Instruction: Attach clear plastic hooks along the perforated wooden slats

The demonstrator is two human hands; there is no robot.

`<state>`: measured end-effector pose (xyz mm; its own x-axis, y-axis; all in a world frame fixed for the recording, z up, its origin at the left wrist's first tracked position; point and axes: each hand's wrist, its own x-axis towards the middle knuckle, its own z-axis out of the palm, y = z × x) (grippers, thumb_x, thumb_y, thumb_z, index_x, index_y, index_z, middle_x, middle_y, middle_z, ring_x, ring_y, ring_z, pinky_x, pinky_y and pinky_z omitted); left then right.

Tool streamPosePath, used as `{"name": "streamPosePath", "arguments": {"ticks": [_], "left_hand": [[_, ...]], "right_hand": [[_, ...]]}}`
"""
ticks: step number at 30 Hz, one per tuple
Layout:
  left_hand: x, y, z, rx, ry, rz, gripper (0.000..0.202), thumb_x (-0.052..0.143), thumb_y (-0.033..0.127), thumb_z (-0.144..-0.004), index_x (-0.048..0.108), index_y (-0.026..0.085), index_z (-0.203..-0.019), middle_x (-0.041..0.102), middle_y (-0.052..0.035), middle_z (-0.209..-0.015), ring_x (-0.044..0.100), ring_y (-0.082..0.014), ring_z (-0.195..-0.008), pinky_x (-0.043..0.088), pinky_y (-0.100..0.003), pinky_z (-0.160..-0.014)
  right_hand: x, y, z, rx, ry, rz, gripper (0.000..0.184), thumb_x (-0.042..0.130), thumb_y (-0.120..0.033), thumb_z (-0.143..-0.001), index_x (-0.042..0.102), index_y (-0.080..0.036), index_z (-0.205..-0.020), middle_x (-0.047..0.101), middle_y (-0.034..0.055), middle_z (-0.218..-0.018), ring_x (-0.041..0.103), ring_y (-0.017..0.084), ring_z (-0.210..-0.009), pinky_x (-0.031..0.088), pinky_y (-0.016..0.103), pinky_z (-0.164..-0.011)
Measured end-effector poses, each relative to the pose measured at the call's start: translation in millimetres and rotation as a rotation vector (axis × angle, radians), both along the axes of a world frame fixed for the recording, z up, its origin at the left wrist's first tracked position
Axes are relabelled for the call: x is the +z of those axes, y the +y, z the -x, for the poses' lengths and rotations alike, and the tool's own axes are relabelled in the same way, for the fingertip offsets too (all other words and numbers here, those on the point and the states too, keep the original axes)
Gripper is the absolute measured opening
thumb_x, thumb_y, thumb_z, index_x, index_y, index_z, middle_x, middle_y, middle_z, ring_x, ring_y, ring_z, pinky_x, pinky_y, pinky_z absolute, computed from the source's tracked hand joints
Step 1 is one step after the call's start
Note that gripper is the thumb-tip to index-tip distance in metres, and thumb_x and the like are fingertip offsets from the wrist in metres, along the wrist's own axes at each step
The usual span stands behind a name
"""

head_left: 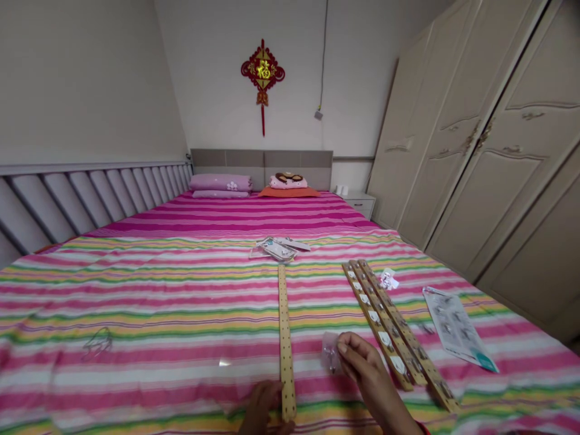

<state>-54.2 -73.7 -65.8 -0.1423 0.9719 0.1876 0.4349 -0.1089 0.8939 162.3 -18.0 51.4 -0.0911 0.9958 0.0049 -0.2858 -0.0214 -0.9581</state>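
My right hand (pixel 362 365) is closed in a pinch on the edge of a small clear plastic bag (pixel 330 352), which has small shiny pieces inside. A long wooden strip with rows of holes (pixel 284 320) lies on the bed to the left of the bag. At its near end my left hand (pixel 263 406) is dark and slightly blurred, its fingers against the left edge and its thumb by the end. Beside my right hand lie several similar wooden strips (pixel 385 314) with metal pieces on them; the leftmost also carries white pieces.
A flat clear pack (pixel 460 329) lies at the right, with a small white packet (pixel 388 280) nearer the strips. More packs (pixel 278 248) rest beyond the single strip. A thin loose loop (pixel 98 343) is on the striped sheet (pixel 158 302) at left. Wardrobes (pixel 498 139) line the right side.
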Motion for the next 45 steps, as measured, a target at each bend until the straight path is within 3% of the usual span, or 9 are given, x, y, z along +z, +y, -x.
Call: {"name": "streamPosePath", "arguments": {"ticks": [8,13,18,22,25,31,37,45], "left_hand": [[29.5,14.6,-2.4,-0.061,0.040,-0.081,0.041,0.065,0.014,-0.061,0.065,0.024,-0.100,0.063,-0.0062,-0.095,0.061,-0.0218,-0.082,0.054,-0.036,-0.075],[30.9,28.7,0.3,-0.051,0.036,-0.042,0.039,0.064,0.015,-0.062,0.063,0.021,-0.101,0.062,-0.0054,-0.092,0.061,-0.0174,-0.069,0.054,-0.034,-0.067],[21.2,30.0,-1.3,-0.043,-0.061,-0.016,0.050,0.069,0.017,-0.055,0.062,0.021,-0.105,0.064,-0.0060,-0.097,0.062,-0.0176,-0.072,0.054,-0.033,-0.068],[18.3,26.1,3.7,0.029,-0.335,0.102,0.045,0.070,0.035,-0.061,0.063,0.017,-0.101,0.066,-0.0066,-0.090,0.063,-0.0167,-0.071,0.053,-0.029,-0.065],[22.4,26.3,10.5,0.047,-0.423,0.165,0.045,0.069,0.048,-0.063,0.065,0.015,-0.093,0.067,-0.0069,-0.085,0.065,-0.0183,-0.075,0.053,-0.029,-0.069],[33.5,31.5,8.9,0.019,-0.452,0.172,0.042,0.067,0.048,-0.066,0.065,0.016,-0.092,0.070,-0.0060,-0.083,0.067,-0.0207,-0.079,0.053,-0.031,-0.071],[34.6,34.5,4.6,-0.004,-0.455,0.126,0.038,0.065,0.046,-0.070,0.066,0.015,-0.093,0.071,-0.0069,-0.087,0.067,-0.0223,-0.082,0.054,-0.034,-0.075],[41.9,38.1,4.5,0.035,-0.318,0.090,0.038,0.062,0.047,-0.070,0.069,0.017,-0.091,0.071,-0.0071,-0.088,0.067,-0.0220,-0.083,0.054,-0.032,-0.074]], "right_hand": [[-23.2,7.5,19.1,0.084,0.030,0.046,0.031,0.068,-0.043,-0.070,0.052,-0.017,-0.064,0.034,-0.0108,-0.041,0.019,0.004,-0.038,0.013,0.022,-0.042],[-38.4,13.4,35.5,0.128,0.006,0.086,0.030,0.067,-0.042,-0.067,0.051,-0.018,-0.061,0.035,-0.0113,-0.037,0.020,0.004,-0.034,0.009,0.022,-0.041],[-51.5,15.6,52.2,0.176,0.001,0.130,0.025,0.064,-0.038,-0.066,0.052,-0.018,-0.060,0.036,-0.0112,-0.035,0.020,0.003,-0.031,0.009,0.022,-0.039],[-59.3,14.8,61.8,0.173,-0.023,0.182,0.019,0.062,-0.034,-0.062,0.053,-0.018,-0.058,0.036,-0.0107,-0.034,0.021,0.004,-0.030,0.008,0.021,-0.038],[-64.3,17.6,67.2,0.135,-0.022,0.218,0.017,0.060,-0.033,-0.059,0.052,-0.018,-0.055,0.033,-0.0110,-0.033,0.021,0.004,-0.031,0.008,0.021,-0.038],[-70.7,26.9,74.4,0.085,-0.059,0.234,0.014,0.057,-0.027,-0.055,0.048,-0.019,-0.048,0.034,-0.0095,-0.034,0.022,0.004,-0.033,0.009,0.021,-0.038],[-75.6,27.5,77.5,0.043,-0.070,0.238,0.012,0.054,-0.027,-0.055,0.050,-0.019,-0.049,0.033,-0.0098,-0.034,0.021,0.004,-0.033,0.010,0.021,-0.037],[-79.3,27.1,79.5,0.022,-0.073,0.238,0.014,0.055,-0.029,-0.057,0.047,-0.020,-0.049,0.034,-0.0096,-0.033,0.025,0.005,-0.032,0.013,0.021,-0.036]]}}
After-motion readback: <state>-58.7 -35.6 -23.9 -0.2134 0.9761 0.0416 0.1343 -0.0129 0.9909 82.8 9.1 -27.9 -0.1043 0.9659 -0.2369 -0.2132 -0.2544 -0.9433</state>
